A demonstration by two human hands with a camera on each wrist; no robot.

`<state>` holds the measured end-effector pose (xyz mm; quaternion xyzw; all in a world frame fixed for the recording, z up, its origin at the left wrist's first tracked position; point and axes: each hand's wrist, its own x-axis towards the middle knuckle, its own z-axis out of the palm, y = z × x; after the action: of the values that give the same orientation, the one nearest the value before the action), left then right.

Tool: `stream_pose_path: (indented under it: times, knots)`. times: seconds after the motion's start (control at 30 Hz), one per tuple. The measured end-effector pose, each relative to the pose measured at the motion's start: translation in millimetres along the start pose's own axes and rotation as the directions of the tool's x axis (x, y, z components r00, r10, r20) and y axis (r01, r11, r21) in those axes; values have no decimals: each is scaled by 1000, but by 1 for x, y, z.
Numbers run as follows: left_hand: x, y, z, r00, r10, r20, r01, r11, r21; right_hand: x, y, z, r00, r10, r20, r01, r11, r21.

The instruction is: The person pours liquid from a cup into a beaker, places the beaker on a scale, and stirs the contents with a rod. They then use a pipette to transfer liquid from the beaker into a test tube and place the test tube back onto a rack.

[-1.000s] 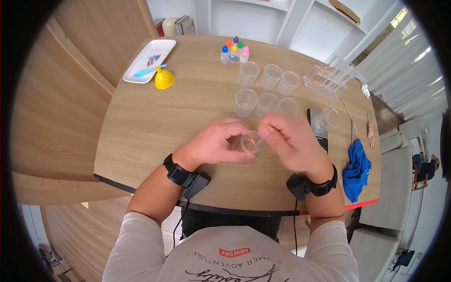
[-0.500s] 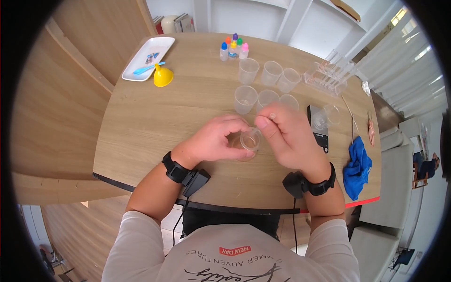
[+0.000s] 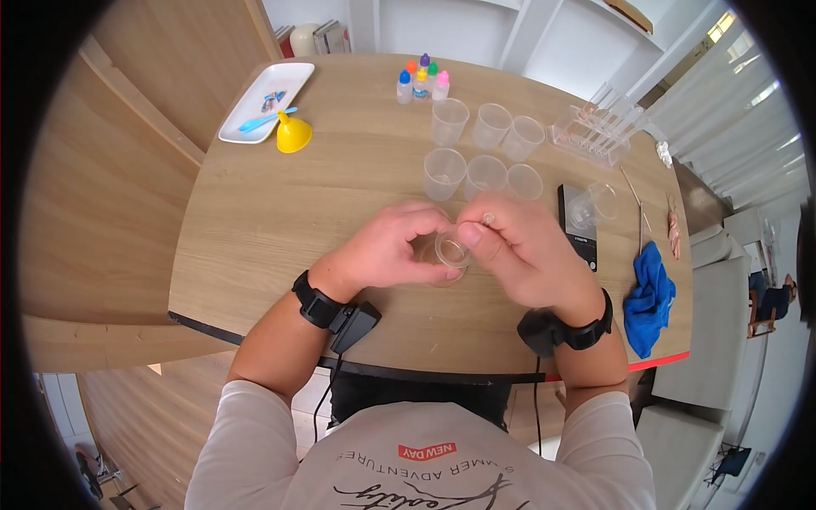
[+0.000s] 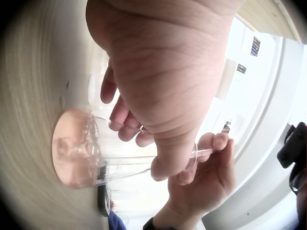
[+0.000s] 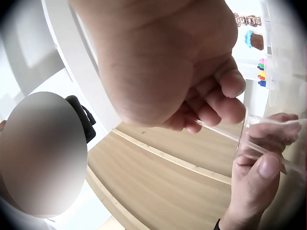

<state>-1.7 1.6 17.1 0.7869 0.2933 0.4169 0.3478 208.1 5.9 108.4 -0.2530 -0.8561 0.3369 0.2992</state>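
Close to the table's near middle, my left hand [image 3: 387, 246] grips a clear conical flask [image 3: 453, 249], fingers and thumb curled round its upper part. The flask stands upright on its wide base, which looks peach-tinted in the left wrist view, with clear liquid low inside. Beside its mouth, my right hand [image 3: 527, 251] pinches the top of a thin clear rod [image 4: 204, 152] between thumb and fingers. The rod slants down through the rim into the flask. From the right wrist, the rod [image 5: 218, 129] shows between the curled fingertips and the flask's mouth.
Several clear plastic cups [image 3: 444, 174] stand beyond the hands. To the right are a black scale [image 3: 585, 246] bearing a clear vessel [image 3: 604, 200], a blue cloth [image 3: 650, 297] and a test tube rack [image 3: 595, 136]. Dropper bottles [image 3: 404, 87], a yellow funnel [image 3: 294, 136] and a white tray [image 3: 242, 121] lie farther back.
My right hand has shifted slightly about the flask's mouth, and the rod's top moves with it. The left hand keeps its grip on the flask. The head view has tilted a little.
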Motion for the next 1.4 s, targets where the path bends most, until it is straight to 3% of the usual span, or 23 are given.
stream_pose_path:
  times: [0.13, 0.2, 0.23, 0.3, 0.43, 0.5, 0.53, 0.6, 0.63, 0.7, 0.83, 0.9, 0.93, 1.0, 1.13, 1.2, 1.23, 1.3, 1.4]
  knots:
    - [0, 1, -1, 1000, 11, 5, -11, 1000, 21, -1, 2, 1, 993, 81, -88, -89, 992, -94]
    - [1, -1, 0, 1000, 15, 2, -15, 1000, 17, 1, 3, 9, 975, -51, -215, 22, 990, -136]
    - [1, -2, 0, 1000, 17, -1, -17, 1000, 12, 1, 3, 8, 975, -50, -216, 21, 990, -136]
    - [0, -1, 0, 1000, 9, 3, -9, 1000, 0, 1, 2, 4, 999, -28, -21, 28, 1000, 3]
    - [1, 2, -1, 1000, 7, 8, -7, 1000, 15, -1, -2, -3, 995, 101, -22, -102, 993, -63]
    - [1, 0, -1, 1000, 9, 12, -10, 1000, 20, 0, 1, 3, 984, 32, -174, -61, 984, -165]
    - [1, -2, -1, 1000, 12, 16, -12, 1000, 25, 0, 3, 6, 984, 31, -175, -61, 984, -166]
    - [0, -4, 1, 1000, 2, 11, -2, 1000, 12, 1, 4, 10, 989, -82, -121, 75, 995, -63]
    - [-1, -4, 2, 1000, -8, 4, 8, 1000, -1, 1, 2, 7, 989, -82, -122, 75, 995, -63]
    - [0, -2, 0, 1000, -2, 10, 2, 1000, 3, -1, -2, -1, 1000, 30, 9, -29, 999, -21]
    - [0, 1, -1, 1000, -17, 22, 17, 1000, 16, -1, 0, 1, 989, 88, -119, -102, 987, -123]
    - [1, -1, 0, 1000, -2, 11, 2, 1000, 10, 1, 6, 10, 979, -92, -182, 73, 991, -110]
    - [1, -1, 1, 1000, 11, 1, -11, 1000, 3, 0, 5, 8, 979, -90, -184, 70, 992, -109]
    - [0, -1, 0, 1000, -7, 7, 7, 1000, 2, 0, 1, 3, 1000, -11, -5, 11, 1000, -14]
    - [0, 2, -1, 1000, -24, 14, 23, 1000, 18, -1, -1, 0, 993, 105, -59, -109, 992, -68]
    - [1, 0, -1, 1000, -17, 16, 17, 1000, 26, 1, 2, 6, 986, -19, -168, 0, 994, -112]
    - [1, -1, -1, 1000, -12, 19, 11, 999, 33, 1, 3, 5, 985, -18, -170, -1, 994, -112]
    - [1, 0, -1, 1000, -10, 15, 10, 1000, 28, 0, 5, 2, 999, -34, -23, 34, 999, -13]
    - [1, 2, -1, 1000, -11, 13, 11, 1000, 19, -2, 1, -4, 996, 63, -67, -68, 994, -82]
